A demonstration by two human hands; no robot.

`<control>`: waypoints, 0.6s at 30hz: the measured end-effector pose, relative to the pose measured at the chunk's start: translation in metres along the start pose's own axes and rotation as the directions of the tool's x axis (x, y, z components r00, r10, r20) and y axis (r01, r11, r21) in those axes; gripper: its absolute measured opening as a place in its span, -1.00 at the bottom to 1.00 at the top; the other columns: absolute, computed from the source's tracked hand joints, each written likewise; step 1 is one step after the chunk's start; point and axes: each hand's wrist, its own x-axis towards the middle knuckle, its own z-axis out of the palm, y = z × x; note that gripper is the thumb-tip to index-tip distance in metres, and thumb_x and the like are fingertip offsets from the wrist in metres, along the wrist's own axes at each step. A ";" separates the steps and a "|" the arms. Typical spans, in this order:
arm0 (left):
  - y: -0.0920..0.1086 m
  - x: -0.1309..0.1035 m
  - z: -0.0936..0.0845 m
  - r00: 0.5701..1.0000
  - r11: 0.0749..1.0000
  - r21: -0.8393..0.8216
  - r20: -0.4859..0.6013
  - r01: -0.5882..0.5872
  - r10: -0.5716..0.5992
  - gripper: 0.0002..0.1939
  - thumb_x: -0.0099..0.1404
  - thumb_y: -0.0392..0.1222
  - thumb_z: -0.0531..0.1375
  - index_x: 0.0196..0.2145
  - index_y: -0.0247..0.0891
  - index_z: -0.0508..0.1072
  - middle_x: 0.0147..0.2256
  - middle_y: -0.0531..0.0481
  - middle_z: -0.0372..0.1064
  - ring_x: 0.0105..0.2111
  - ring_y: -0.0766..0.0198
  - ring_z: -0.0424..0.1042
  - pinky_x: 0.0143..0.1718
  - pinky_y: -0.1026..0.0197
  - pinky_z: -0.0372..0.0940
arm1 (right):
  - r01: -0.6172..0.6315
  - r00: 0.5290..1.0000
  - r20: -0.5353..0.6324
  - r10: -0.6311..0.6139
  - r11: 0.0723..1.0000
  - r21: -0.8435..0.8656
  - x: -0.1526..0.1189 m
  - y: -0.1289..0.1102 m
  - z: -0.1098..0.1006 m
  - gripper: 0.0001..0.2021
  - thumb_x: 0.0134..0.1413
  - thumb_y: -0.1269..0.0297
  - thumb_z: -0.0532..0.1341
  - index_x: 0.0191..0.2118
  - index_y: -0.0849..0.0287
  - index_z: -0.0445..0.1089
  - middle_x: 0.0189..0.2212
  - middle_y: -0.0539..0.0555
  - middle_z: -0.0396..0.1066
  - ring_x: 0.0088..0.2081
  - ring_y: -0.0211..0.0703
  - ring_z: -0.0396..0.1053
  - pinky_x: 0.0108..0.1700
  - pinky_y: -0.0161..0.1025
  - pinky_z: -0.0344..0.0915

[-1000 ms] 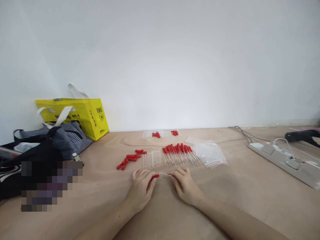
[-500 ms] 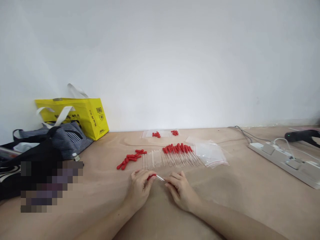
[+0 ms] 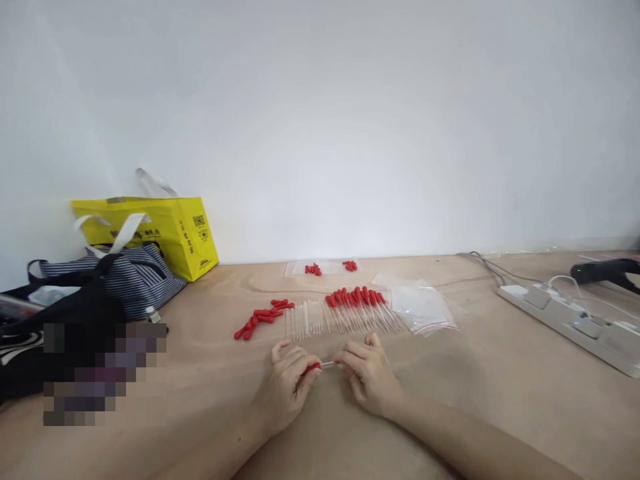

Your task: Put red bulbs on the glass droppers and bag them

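My left hand [image 3: 290, 380] pinches a red rubber dropper bulb [image 3: 312, 368] between thumb and fingers. A thin clear dropper tube [image 3: 327, 365] runs from the bulb to my right hand [image 3: 367, 373], whose closed fingertips grip its other end; that end is hidden by them. Beyond my hands lies a row of loose clear tubes [image 3: 305, 320]. Right of that row, several droppers with red bulbs [image 3: 355, 298] are fanned out side by side. Several loose red bulbs [image 3: 263, 315] lie to the left of the tubes.
Clear plastic bags [image 3: 425, 308] lie right of the droppers. Near the wall is another bag [image 3: 330, 267] with red bulbs and tubes. A yellow bag [image 3: 193, 233], a striped bag [image 3: 135, 280] and a black bag [image 3: 65, 320] stand left. A white power strip [image 3: 565, 327] with cables lies right.
The tube and bulb, tilted before, now lie nearly level in line between my hands. Both hands have shifted slightly right, and less of the tube shows between them.
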 end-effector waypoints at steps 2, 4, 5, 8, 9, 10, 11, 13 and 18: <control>0.000 -0.001 0.001 1.000 1.000 -0.001 -0.008 -0.009 0.009 -0.81 0.25 -0.25 -0.05 -0.41 -0.22 0.33 -0.52 0.08 0.34 -0.46 0.31 0.32 -0.08 0.05 -0.07 | -0.004 1.000 0.001 0.004 1.000 0.007 -0.001 -0.003 0.002 -0.77 -0.02 0.51 -0.04 -0.36 0.16 0.33 -0.48 -0.01 0.32 -0.47 -0.30 0.15 -0.35 -0.25 -0.15; -0.001 -0.001 0.003 1.000 1.000 -0.005 -0.010 -0.028 0.028 -0.82 0.25 -0.26 -0.05 -0.42 -0.23 0.32 -0.53 0.08 0.33 -0.46 0.31 0.31 -0.08 0.05 -0.07 | 0.000 1.000 0.003 0.000 1.000 0.008 -0.001 -0.004 0.004 -0.77 -0.04 0.53 -0.03 -0.37 0.16 0.32 -0.49 -0.02 0.31 -0.48 -0.30 0.14 -0.35 -0.25 -0.15; -0.002 -0.002 0.003 0.999 0.999 -0.007 -0.009 -0.040 0.040 -0.82 0.25 -0.26 -0.06 -0.42 -0.23 0.32 -0.53 0.08 0.32 -0.46 0.31 0.30 -0.08 0.05 -0.08 | 0.004 1.000 -0.001 -0.004 1.000 0.009 -0.002 -0.005 0.005 -0.77 -0.04 0.53 -0.03 -0.37 0.17 0.32 -0.50 -0.02 0.31 -0.48 -0.30 0.14 -0.35 -0.25 -0.16; -0.003 -0.002 0.005 0.997 0.997 -0.013 -0.003 -0.077 0.077 -0.81 0.25 -0.27 -0.07 -0.41 -0.24 0.30 -0.53 0.08 0.30 -0.45 0.31 0.29 -0.10 0.05 -0.09 | 0.016 1.000 -0.018 -0.016 1.000 0.020 -0.002 -0.006 0.008 -0.78 -0.04 0.53 -0.03 -0.38 0.18 0.31 -0.52 -0.02 0.29 -0.49 -0.30 0.13 -0.36 -0.25 -0.16; -0.004 -0.002 0.005 0.996 0.996 -0.015 0.000 -0.084 0.084 -0.81 0.26 -0.27 -0.07 -0.41 -0.24 0.30 -0.53 0.08 0.30 -0.45 0.31 0.29 -0.10 0.05 -0.10 | 0.018 1.000 -0.019 -0.018 1.000 0.025 -0.002 -0.006 0.008 -0.78 -0.03 0.53 -0.04 -0.38 0.18 0.31 -0.52 -0.02 0.29 -0.49 -0.30 0.13 -0.36 -0.25 -0.16; -0.004 -0.001 0.005 0.996 0.996 -0.017 0.004 -0.087 0.087 -0.81 0.26 -0.27 -0.07 -0.41 -0.24 0.30 -0.53 0.08 0.29 -0.45 0.31 0.29 -0.10 0.05 -0.10 | 0.017 1.000 -0.018 -0.016 0.999 0.028 -0.002 -0.006 0.008 -0.78 -0.02 0.52 -0.04 -0.38 0.18 0.31 -0.52 -0.01 0.29 -0.49 -0.30 0.13 -0.36 -0.25 -0.15; -0.004 -0.001 0.005 0.996 0.996 -0.018 0.006 -0.084 0.084 -0.82 0.26 -0.27 -0.07 -0.40 -0.24 0.30 -0.53 0.09 0.29 -0.45 0.31 0.29 -0.10 0.05 -0.11 | 0.014 1.000 -0.014 -0.013 0.999 0.030 -0.002 -0.006 0.009 -0.78 0.00 0.51 -0.04 -0.38 0.18 0.31 -0.51 -0.01 0.29 -0.48 -0.30 0.13 -0.35 -0.25 -0.15; -0.005 0.001 0.003 0.998 0.998 -0.021 0.018 -0.067 0.067 -0.82 0.26 -0.26 -0.06 -0.39 -0.24 0.31 -0.51 0.09 0.31 -0.44 0.31 0.29 -0.10 0.05 -0.11 | 0.011 1.000 -0.002 -0.011 1.000 0.028 0.000 -0.005 0.008 -0.78 0.04 0.50 -0.05 -0.36 0.18 0.31 -0.50 -0.01 0.29 -0.46 -0.29 0.14 -0.36 -0.26 -0.14; -0.012 0.008 -0.005 0.999 1.000 0.010 0.047 -0.014 0.014 -0.83 0.26 -0.24 -0.03 -0.41 -0.22 0.34 -0.48 0.08 0.34 -0.40 0.28 0.32 -0.08 0.02 -0.14 | 0.058 0.997 0.051 -0.054 0.996 -0.066 0.004 0.002 0.006 -0.79 0.04 0.48 0.00 -0.26 0.15 0.32 -0.43 0.02 0.30 -0.37 -0.23 0.14 -0.36 -0.26 -0.13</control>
